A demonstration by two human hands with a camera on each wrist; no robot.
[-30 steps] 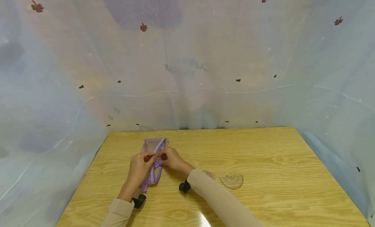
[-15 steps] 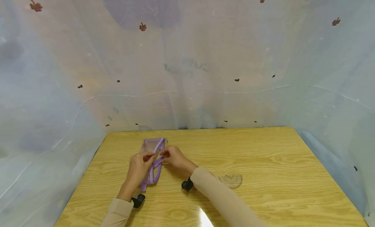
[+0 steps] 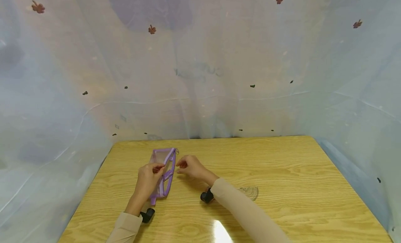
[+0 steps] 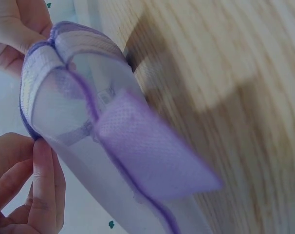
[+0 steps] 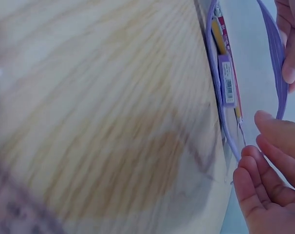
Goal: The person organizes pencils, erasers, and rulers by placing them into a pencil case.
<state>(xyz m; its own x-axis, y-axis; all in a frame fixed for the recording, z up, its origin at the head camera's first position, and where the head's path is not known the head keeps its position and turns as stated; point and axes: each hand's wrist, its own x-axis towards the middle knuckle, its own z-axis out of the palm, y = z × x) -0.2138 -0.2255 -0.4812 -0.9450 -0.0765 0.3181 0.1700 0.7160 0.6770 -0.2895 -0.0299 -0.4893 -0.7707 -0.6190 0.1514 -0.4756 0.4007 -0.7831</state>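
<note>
A purple-trimmed mesh pencil case (image 3: pixel 168 187) lies on the table with its zip opening spread. My left hand (image 3: pixel 149 178) pinches the near zip edge; the left wrist view shows this left hand (image 4: pixel 33 187) at the rim. My right hand (image 3: pixel 193 167) is just right of the case, fingers loosely bent and holding nothing. In the right wrist view, that right hand (image 5: pixel 271 170) hovers by the opening's end. Within the case sit a purple item with a barcode label (image 5: pixel 228 83) and a red pencil (image 5: pixel 225 36). A purple fabric tab (image 4: pixel 147 146) sticks out from one end.
A clear protractor (image 3: pixel 251 192) lies on the wooden table (image 3: pixel 297 173), partly behind my right sleeve (image 3: pixel 238 204). A pinkish patterned thing (image 5: pixel 16 204) is blurred in the right wrist view's corner. A hanging cloth (image 3: pixel 203 79) stands behind the table.
My right hand has drawn away from the case opening to the right, its fingers now apart from it. The left hand keeps its pinch. The reddish protractor has become hidden behind my right arm.
</note>
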